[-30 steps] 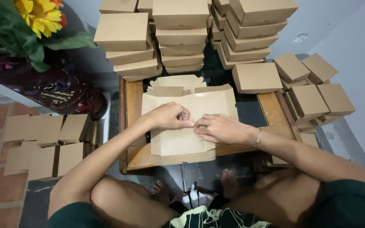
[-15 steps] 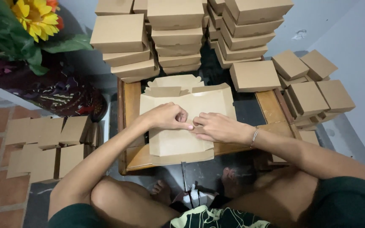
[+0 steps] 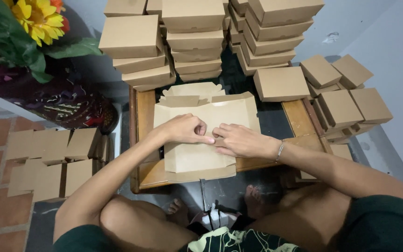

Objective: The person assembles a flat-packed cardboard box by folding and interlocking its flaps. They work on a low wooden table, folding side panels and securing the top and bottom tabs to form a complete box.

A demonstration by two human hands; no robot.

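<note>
A flat brown cardboard box blank [image 3: 201, 158] lies unfolded on a low wooden board [image 3: 145, 116] in front of me. My left hand [image 3: 183, 129] rests on the middle of the blank with its fingers curled and the fingertips pressing the cardboard. My right hand [image 3: 241, 141], with a thin bracelet at the wrist, lies flat on the blank right beside it, fingertips meeting those of the left hand. Both hands press down along the blank's centre fold area. A second blank [image 3: 187, 93] lies partly under the far edge.
Stacks of folded brown boxes [image 3: 192, 37] stand behind the board, and more folded boxes [image 3: 346, 100] sit at the right. Flat blanks [image 3: 47, 158] lie on the tiled floor at left. A pot with sunflowers [image 3: 33, 28] stands at far left. My bare knees frame the board.
Both hands stay on the middle of the blank; the fingertips have drawn slightly closer together. The blank has not visibly shifted.
</note>
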